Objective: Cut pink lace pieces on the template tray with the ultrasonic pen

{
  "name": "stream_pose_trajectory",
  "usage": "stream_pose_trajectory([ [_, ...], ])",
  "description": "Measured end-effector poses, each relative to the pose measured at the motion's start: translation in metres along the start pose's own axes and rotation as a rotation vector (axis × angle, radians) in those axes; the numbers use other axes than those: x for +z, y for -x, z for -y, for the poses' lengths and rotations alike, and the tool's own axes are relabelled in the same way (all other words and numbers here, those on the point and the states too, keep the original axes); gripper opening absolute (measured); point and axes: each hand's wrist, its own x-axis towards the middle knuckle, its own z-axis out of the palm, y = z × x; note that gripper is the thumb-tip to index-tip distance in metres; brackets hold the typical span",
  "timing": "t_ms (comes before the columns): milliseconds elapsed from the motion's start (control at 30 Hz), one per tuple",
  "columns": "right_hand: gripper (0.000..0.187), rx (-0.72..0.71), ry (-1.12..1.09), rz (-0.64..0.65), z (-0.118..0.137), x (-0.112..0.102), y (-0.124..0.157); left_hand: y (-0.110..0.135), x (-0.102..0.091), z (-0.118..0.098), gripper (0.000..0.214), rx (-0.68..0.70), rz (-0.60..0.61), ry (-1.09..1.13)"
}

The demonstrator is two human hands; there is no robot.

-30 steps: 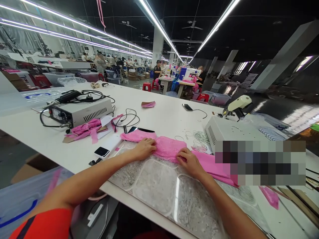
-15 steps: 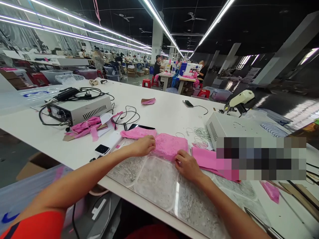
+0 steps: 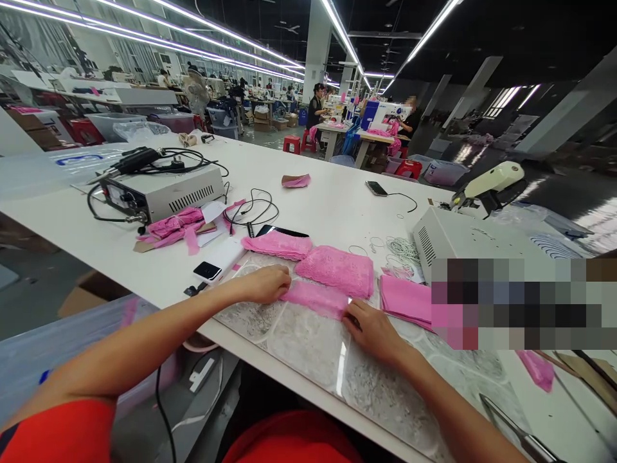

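Observation:
A thin pink lace piece stretches between my two hands over the grey marbled mat. My left hand pinches its left end, fingers closed. At the right end my right hand has its fingers curled closed on the lace. Just beyond lies a stack of pink lace pieces. Another pink lace stack sits to its left, by a dark phone. To the right of my right hand is a pile of smooth pink fabric, partly covered by a blurred patch.
A grey box machine with a cabled handpiece stands at the left, a second grey box at the right. Loose elastic cords, a white device and scissors lie about. Co-workers sit at sewing machines beyond.
The lace piece has come off the stack toward me, drawn by both hands, and now lies apart on the mat. The view has shifted slightly left.

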Motion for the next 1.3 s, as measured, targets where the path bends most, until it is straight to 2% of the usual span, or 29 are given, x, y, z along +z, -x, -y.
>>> stream_pose_trajectory([
  [200,0.014,-0.045,-0.123,0.373,0.040,-0.019,0.020,0.021,-0.002,-0.010,0.013,0.055,0.035,-0.023],
  [300,0.016,-0.059,-0.190,0.466,0.049,-0.024,0.025,0.026,0.002,-0.011,0.013,0.050,0.033,-0.082],
  [367,0.017,-0.038,-0.256,0.407,0.043,-0.025,0.022,0.024,0.004,-0.010,0.013,0.032,-0.001,-0.099],
  [467,0.016,0.064,-0.342,0.130,0.020,-0.026,0.007,0.007,0.004,-0.006,0.011,-0.014,-0.099,-0.105],
  [567,0.018,0.170,-0.354,-0.167,-0.008,-0.025,-0.018,-0.022,0.003,-0.003,0.013,-0.034,-0.163,-0.139],
  [667,0.020,0.211,-0.316,-0.306,-0.030,-0.022,-0.042,-0.050,0.006,0.000,0.007,-0.014,-0.181,-0.179],
  [767,0.018,0.215,-0.279,-0.319,-0.042,-0.016,-0.054,-0.065,0.010,0.003,0.008,-0.014,-0.192,-0.202],
  [933,0.015,0.189,-0.235,-0.297,-0.049,-0.009,-0.056,-0.067,0.007,0.007,0.020,-0.011,-0.193,-0.180],
  [1133,0.018,0.180,-0.200,-0.274,-0.052,-0.013,-0.053,-0.068,-0.009,0.007,0.028,-0.001,-0.205,-0.132],
  [1300,0.020,0.160,-0.162,-0.268,-0.048,-0.019,-0.054,-0.067,-0.009,0.006,0.030,0.001,-0.220,-0.109],
])
